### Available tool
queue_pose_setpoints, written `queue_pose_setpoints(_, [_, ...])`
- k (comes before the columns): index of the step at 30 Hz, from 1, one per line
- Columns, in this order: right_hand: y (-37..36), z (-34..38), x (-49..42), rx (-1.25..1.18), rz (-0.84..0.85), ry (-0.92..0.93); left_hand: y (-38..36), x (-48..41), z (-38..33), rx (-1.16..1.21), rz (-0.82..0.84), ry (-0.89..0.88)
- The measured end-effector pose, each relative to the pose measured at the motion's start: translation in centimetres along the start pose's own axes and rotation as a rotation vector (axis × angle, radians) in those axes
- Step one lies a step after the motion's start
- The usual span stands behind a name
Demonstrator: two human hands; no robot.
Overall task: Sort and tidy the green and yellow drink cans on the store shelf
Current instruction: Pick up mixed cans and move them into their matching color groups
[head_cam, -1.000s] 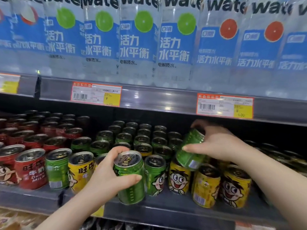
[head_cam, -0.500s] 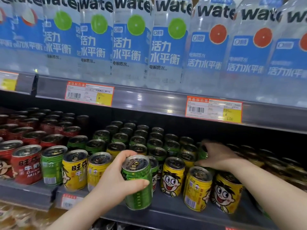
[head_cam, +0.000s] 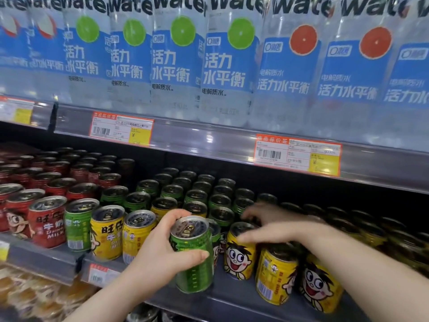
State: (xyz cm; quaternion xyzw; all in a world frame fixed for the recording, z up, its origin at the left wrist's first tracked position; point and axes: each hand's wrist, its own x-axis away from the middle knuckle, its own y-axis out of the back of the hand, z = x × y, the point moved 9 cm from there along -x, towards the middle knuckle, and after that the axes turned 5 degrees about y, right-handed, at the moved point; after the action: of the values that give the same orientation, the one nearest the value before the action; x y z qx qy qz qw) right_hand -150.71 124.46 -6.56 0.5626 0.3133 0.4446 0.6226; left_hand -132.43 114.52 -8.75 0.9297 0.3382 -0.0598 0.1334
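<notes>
The lower shelf (head_cam: 232, 296) runs the width of the view under a row of water bottles (head_cam: 222, 66). On it, red cans (head_cam: 47, 219) fill the left, a block of green cans (head_cam: 195, 196) stands in the middle toward the back, and yellow cans (head_cam: 276, 273) crowd the front right. More yellow ones sit at the front left, beside a stray green can (head_cam: 77, 225).

The right hand (head_cam: 271, 225) hovers over the tops of the front yellow cans. It is blurred, its fingers are spread, and I can make out nothing in it. The left hand (head_cam: 160, 249) is wrapped round a held green can (head_cam: 193, 259), thumb across the front and fingers over the rim. That can is upright at the shelf's front edge, just left of the yellow cans; whether it rests on the shelf I cannot tell.

This looks like mid-sort, with greens being gathered away from yellows. The next move likely calls for a free spot in the green block and carrying the can there without knocking its neighbours.
</notes>
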Motion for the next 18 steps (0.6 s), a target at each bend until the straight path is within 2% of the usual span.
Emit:
queue_pose_setpoints(2, [-1.6,1.4,-0.2,0.175,0.026,0.014,-0.2,-0.1,-0.2,0.0,-0.004,-0.008])
queue_pose_setpoints(4, [-1.5,1.6,-0.2,0.202,-0.041,-0.023,-0.4,-0.2,-0.4,0.009,-0.004,-0.012])
queue_pose_setpoints(6, [-0.8,1.3,0.1,0.03,-0.117,-0.053,-0.6,-0.4,-0.7,0.009,-0.002,-0.024])
queue_pose_setpoints(9, [2.6,-0.2,2.1,-0.364,-0.355,-0.078,-1.4,-1.0,-2.0,-0.003,0.003,-0.074])
queue_pose_setpoints(12, [6.2,-2.7,6.1,-0.548,-0.561,-0.141,-3.3,-1.7,-3.5,0.02,0.018,-0.107])
queue_pose_setpoints(16, [7.7,-7.5,11.9,-0.507,-0.576,-0.302,-7.5,-1.8,-5.1,0.083,0.104,-0.129])
queue_pose_setpoints(18, [7.8,-9.3,14.1,-0.391,-0.533,-0.366,-9.7,-1.6,-5.7,0.086,0.146,-0.129])
